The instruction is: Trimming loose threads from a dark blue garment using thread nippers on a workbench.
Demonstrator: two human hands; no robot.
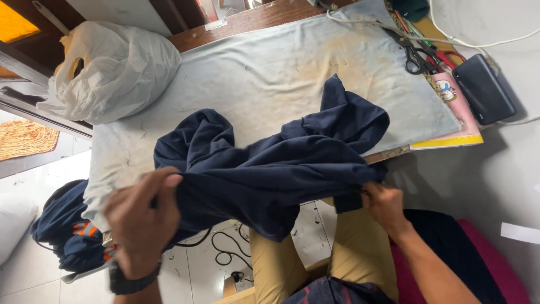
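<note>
While bunched on pale cloth (270,73), soft navy garment (270,169) in left hand (140,217) and right hand (382,202).

**Hidden and cut off**

Your right hand (384,204) has its fingertips buried in the navy garment (270,163). The garment hides the table's (253,73) near edge. The white bag's (112,70) contents stay unseen. Your left hand (140,222) is motion-blurred.

This was a small home tailoring workspace: a wooden table (236,22) padded with a stained pale cloth (270,73), with black scissors (413,53) at its far right corner. A stuffed white plastic bag (112,70) sat at the left edge, and heaped navy garments (62,228) lay on the tiled floor (34,281).
</note>
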